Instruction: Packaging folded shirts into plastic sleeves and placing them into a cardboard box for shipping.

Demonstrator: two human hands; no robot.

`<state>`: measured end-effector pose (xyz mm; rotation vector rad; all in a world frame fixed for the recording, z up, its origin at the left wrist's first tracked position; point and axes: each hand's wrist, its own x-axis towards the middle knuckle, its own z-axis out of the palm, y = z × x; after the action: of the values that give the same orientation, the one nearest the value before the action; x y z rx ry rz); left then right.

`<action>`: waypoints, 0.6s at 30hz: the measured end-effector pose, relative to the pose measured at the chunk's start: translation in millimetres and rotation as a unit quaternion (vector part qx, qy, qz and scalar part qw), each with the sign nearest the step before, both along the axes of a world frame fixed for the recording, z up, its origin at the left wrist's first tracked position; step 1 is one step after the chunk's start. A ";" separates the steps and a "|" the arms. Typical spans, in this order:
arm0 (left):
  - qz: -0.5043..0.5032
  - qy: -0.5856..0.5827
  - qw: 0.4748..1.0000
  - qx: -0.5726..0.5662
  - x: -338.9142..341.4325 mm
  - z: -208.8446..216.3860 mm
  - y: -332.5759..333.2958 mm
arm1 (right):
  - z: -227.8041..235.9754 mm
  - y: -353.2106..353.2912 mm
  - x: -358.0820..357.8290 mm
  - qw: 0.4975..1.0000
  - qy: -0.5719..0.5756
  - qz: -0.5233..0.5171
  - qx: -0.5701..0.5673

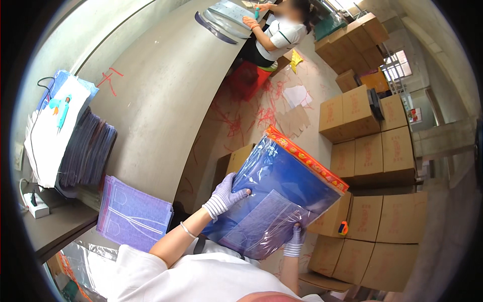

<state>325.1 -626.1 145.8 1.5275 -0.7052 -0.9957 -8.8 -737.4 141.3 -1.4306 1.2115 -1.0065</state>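
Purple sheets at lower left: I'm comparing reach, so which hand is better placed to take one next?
Likely left: the left hand is nearer the purple sheets, though it holds the clear bag by its left edge and would need freeing. The right hand is farther, at the bag's right side.

The person's left hand (227, 196) and right hand (295, 242) — both in striped gloves (217, 206) — hold a clear, blue-filled bag (289, 173); stacked cartons (370, 156) stand to the right.

brown boxes (366, 216) stand stacked near red strips (265, 117) littering the floor (322, 83).
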 end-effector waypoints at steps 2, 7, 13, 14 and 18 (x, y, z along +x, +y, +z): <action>-0.002 0.017 1.000 0.004 1.9 5.4 -0.7 | -5.6 -2.9 -1.5 1.000 -0.002 0.010 0.009; -0.003 0.029 0.999 0.018 6.1 3.3 -1.7 | -5.6 -2.0 -0.1 0.999 0.012 0.015 0.045; -0.015 0.040 0.999 0.032 4.7 -3.6 -3.5 | 2.5 22.7 9.3 0.999 0.003 -0.023 0.049; -0.014 0.044 0.998 0.033 3.0 -5.9 -3.4 | 3.3 25.7 8.2 0.999 0.000 -0.029 0.042; -0.041 0.037 0.997 0.048 -4.4 -14.3 -8.0 | -18.1 25.5 -26.5 0.996 0.046 -0.040 0.065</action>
<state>320.7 -634.1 131.5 1.5462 -0.6808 -1.1555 -35.3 -711.9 123.3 -1.3468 1.3859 -0.9067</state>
